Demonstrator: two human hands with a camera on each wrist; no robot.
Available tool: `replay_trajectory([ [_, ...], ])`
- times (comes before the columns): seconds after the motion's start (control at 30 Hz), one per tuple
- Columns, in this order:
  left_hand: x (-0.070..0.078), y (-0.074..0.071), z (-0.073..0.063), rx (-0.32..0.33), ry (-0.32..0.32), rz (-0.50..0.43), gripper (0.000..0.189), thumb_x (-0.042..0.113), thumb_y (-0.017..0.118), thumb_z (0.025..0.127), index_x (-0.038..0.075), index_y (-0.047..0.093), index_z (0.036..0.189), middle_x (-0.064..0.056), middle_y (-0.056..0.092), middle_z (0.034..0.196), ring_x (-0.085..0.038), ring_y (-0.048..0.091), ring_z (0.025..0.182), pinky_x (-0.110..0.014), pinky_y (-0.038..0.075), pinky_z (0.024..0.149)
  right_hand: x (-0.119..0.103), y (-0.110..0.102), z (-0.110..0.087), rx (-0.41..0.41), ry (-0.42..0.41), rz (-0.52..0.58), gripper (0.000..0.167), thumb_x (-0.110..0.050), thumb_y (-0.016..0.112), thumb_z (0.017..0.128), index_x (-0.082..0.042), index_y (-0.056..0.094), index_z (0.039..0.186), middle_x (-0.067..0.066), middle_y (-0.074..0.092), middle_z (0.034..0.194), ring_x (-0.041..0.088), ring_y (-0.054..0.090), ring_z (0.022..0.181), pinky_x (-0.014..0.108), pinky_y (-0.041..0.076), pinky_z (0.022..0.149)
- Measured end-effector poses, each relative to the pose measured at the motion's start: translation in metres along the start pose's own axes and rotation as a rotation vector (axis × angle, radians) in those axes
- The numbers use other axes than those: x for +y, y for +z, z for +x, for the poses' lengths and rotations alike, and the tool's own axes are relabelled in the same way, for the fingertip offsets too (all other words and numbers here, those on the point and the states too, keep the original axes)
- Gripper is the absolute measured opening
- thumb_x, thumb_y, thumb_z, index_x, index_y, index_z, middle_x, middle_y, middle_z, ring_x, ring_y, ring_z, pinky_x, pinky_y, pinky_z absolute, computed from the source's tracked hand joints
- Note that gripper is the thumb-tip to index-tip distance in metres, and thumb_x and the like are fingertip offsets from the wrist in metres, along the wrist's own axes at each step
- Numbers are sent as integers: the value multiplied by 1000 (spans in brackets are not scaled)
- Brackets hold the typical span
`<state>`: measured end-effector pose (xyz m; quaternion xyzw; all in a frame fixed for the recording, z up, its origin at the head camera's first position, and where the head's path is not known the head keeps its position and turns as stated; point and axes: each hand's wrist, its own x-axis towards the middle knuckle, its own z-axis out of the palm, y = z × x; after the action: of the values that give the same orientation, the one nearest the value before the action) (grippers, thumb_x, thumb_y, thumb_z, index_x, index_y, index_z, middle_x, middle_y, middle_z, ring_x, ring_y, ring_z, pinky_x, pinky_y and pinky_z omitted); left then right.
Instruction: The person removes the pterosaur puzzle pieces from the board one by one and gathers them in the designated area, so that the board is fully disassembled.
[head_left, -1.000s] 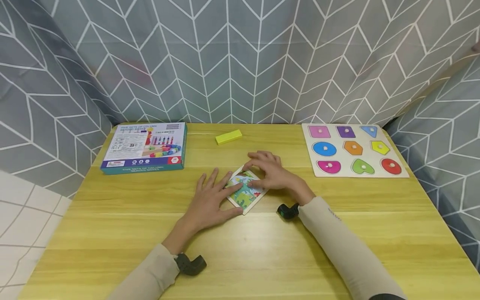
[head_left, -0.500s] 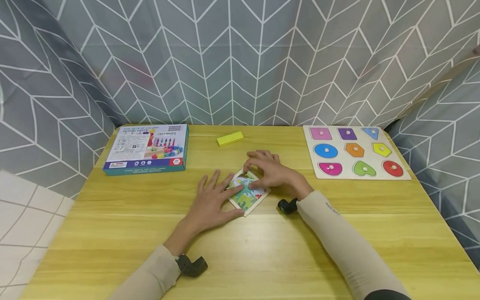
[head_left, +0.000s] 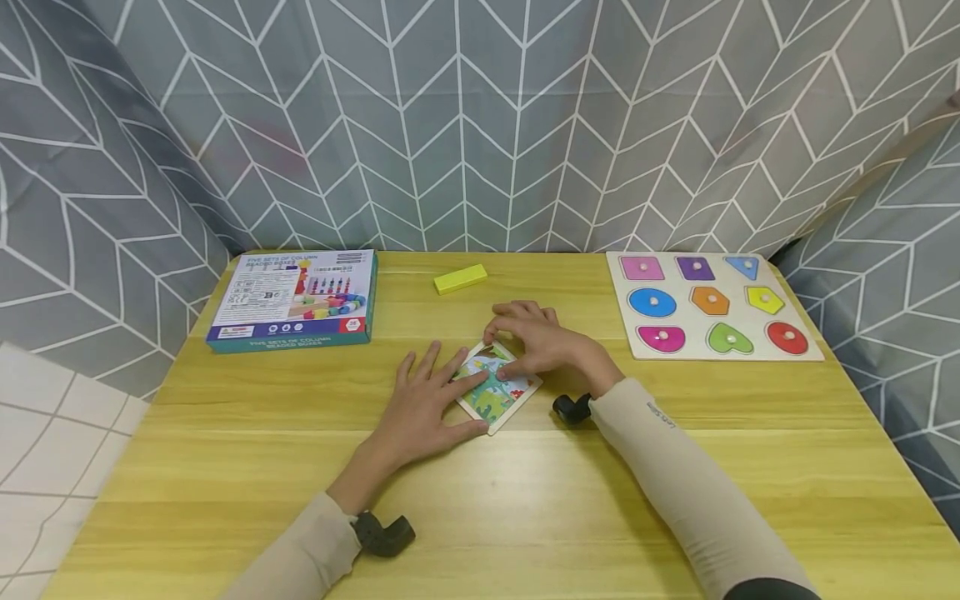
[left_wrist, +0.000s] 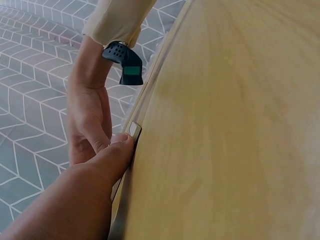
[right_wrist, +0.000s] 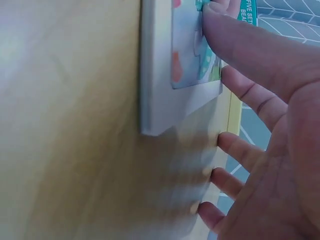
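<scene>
On the table (head_left: pixel 495 517), a pale-rimmed, brightly printed puzzle (head_left: pixel 497 397), left hand (head_left: pixel 423 407) spread on it, right hand (head_left: pixel 538 339) pinching it

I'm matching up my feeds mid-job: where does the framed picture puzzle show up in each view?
Head: picture puzzle just below centre, turned like a diamond.
Left wrist: picture puzzle left of centre at about mid-height, a pale corner seen edge-on.
Right wrist: picture puzzle large at top centre, cut off above.
Shared landmark: the right hand, in all three views.
</scene>
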<state>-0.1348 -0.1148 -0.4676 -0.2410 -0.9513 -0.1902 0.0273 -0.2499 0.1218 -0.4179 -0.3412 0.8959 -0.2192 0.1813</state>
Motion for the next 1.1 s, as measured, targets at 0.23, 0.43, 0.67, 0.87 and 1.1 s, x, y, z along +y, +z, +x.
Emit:
replay_trajectory([
  [0.23,0,0,0,-32,-16,3,74,76,57,87,42,45,152,3,27,169,-38,10,160,-65,5,124,-1,-3,1,-15,-10,-8,36,-36,84,82,-26,63,110,13,31,165,38,18,154,61,21,109],
  [0.43,0,-1,1,-35,-18,8,74,76,56,87,43,44,153,3,27,170,-38,9,160,-65,5,124,-3,-5,1,-25,-7,-32,37,-38,84,82,-26,64,112,12,32,165,38,19,154,63,21,111],
  [0.67,1,-2,0,-27,-18,0,74,75,58,87,42,45,152,2,28,169,-39,11,159,-66,5,123,-8,-7,4,-44,19,-58,37,-37,85,82,-28,63,109,12,31,165,38,20,153,66,19,115],
  [0.87,1,-2,0,-8,-6,5,75,74,59,87,40,47,152,1,31,168,-41,14,158,-68,8,122,-9,-8,8,-53,47,-42,37,-37,88,79,-27,64,104,12,28,165,38,21,151,63,18,115],
  [1.1,1,-2,0,-22,-5,3,75,73,59,88,39,45,153,3,29,169,-41,12,159,-68,7,122,-9,-8,9,-59,50,-27,37,-35,89,78,-26,62,101,13,26,165,39,19,150,59,21,109],
])
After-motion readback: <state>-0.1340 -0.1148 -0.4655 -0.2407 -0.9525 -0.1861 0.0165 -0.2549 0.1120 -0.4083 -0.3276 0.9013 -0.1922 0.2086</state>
